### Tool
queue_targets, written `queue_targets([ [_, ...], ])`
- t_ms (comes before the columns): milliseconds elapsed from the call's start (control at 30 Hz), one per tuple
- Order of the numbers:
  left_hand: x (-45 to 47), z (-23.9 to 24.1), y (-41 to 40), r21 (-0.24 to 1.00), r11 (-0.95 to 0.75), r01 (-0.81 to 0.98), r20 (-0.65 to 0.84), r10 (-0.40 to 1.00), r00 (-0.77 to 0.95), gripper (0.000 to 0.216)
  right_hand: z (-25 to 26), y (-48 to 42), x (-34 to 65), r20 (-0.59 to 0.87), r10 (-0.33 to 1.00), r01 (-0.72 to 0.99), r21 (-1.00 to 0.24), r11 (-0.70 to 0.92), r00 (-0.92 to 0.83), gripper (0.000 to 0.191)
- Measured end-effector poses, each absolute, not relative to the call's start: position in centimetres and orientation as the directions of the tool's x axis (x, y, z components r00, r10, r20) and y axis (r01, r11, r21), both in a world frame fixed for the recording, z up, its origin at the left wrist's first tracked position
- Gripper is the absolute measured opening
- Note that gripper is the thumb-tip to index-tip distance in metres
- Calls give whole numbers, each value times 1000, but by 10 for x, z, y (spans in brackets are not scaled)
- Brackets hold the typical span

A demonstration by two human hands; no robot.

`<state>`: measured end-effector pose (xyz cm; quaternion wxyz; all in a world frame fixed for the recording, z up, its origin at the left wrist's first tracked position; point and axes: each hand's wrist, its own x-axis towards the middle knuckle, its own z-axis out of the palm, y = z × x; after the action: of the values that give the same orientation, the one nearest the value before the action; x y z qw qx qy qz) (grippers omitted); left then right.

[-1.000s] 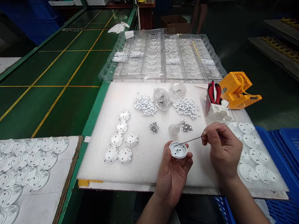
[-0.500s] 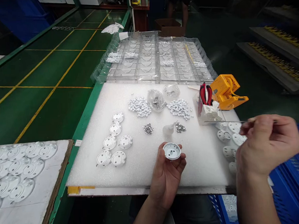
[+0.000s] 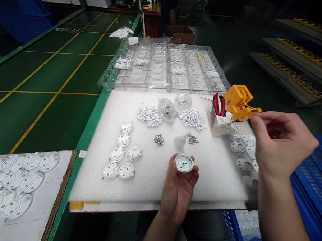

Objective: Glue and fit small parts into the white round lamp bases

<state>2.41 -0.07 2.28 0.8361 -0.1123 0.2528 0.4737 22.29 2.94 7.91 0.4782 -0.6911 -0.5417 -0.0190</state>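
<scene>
My left hand (image 3: 178, 191) cradles a round white plastic housing (image 3: 184, 163) with its hollow side up, fingers under the rim. My right hand (image 3: 282, 141) is raised at the right edge of the foam, well apart from the housing. A thin metal rod (image 3: 244, 117) appears pinched in its fingers, pointing left towards a yellow tool (image 3: 238, 102). Similar white housings (image 3: 116, 153) lie on the white foam sheet (image 3: 94, 185), and more (image 3: 244, 166) lie under my right hand.
Piles of small white parts (image 3: 149, 114) and silver bits (image 3: 158, 139) lie on the foam with a translucent squeeze bottle (image 3: 180, 141). Red-handled pliers (image 3: 219, 105) stand in a clear box. Clear trays (image 3: 158, 65) lie beyond; a blue crate (image 3: 312, 184) sits right.
My right hand has pulled the rod out of the housing and moved right and up. The left hand keeps holding the housing. The view has shifted slightly.
</scene>
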Motion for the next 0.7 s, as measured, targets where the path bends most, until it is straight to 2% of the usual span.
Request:
queue_targets([
  [100, 24, 23, -1, 50, 529, -847, -516, 740, 432, 44, 73, 37, 215, 584, 756, 860, -507, 55, 296, 12],
  [200, 23, 23, -1, 44, 531, -846, -508, 741, 439, 48, 64, 51, 201, 455, 889, 895, -418, 157, 57, 9],
  [267, 23, 23, -1, 40, 532, -846, -505, 741, 443, 50, 58, 63, 194, 370, 929, 918, -360, 168, -25, 9],
  [500, 22, 20, -1, 26, 544, -839, -490, 738, 464, 54, 54, 101, 175, 41, 999, 1000, -9, -15, 15, 20],
  [600, 22, 19, -1, 27, 552, -833, -467, 744, 478, 52, 54, 106, 167, -1, 997, 996, 46, -72, 72, 26],
  [700, 22, 18, -3, 43, 571, -819, -440, 747, 498, 50, 54, 108, 162, 1, 993, 993, 43, -114, 114, 30],
])
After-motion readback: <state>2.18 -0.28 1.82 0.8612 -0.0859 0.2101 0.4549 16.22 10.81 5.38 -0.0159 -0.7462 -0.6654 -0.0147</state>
